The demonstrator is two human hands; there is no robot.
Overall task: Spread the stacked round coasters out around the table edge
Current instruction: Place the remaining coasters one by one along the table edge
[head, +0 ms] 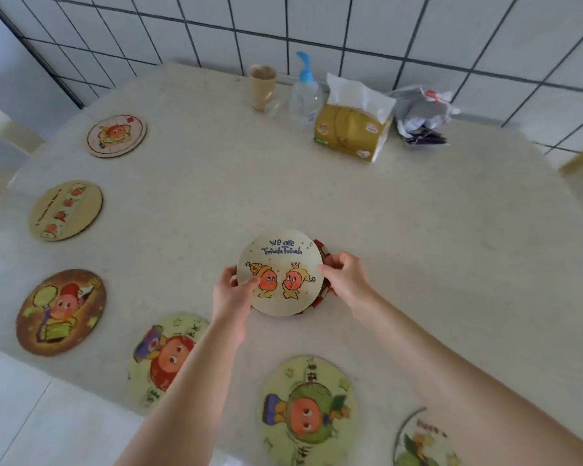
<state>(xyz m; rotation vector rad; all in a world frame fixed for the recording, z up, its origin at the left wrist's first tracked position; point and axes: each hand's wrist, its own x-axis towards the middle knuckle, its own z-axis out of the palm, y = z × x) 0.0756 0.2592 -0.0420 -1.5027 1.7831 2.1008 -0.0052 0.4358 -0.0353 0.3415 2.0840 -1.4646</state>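
Mid-table: left hand [231,292], right hand [345,277] pinch top coaster [280,272] edges.

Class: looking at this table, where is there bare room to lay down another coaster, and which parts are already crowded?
Free: the table's right side, from the held coaster out to the right edge, below the tissue box; also the centre, between the left-hand coasters and the cup. Crowded: the left and near edges, lined with coasters, and the far edge by the wall.
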